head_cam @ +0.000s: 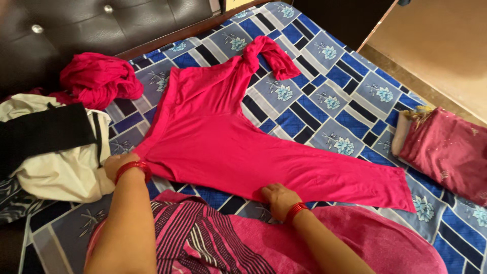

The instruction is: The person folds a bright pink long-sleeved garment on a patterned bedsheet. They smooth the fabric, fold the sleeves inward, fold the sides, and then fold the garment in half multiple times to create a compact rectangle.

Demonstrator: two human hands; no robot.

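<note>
Bed, headboard, floor strip.
Blue patchwork floral bedsheet (324, 101) covers the bed. Dark tufted leather headboard (76, 25) at 11 o'clock, brown wood rail below it. Tan floor (441, 45) at 2 o'clock. Light warm, even.

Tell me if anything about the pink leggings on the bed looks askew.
The pink leggings are only half flat. The near leg lies smooth under the left hand and right hand, but the far leg's end is twisted and bunched near the headboard.
</note>
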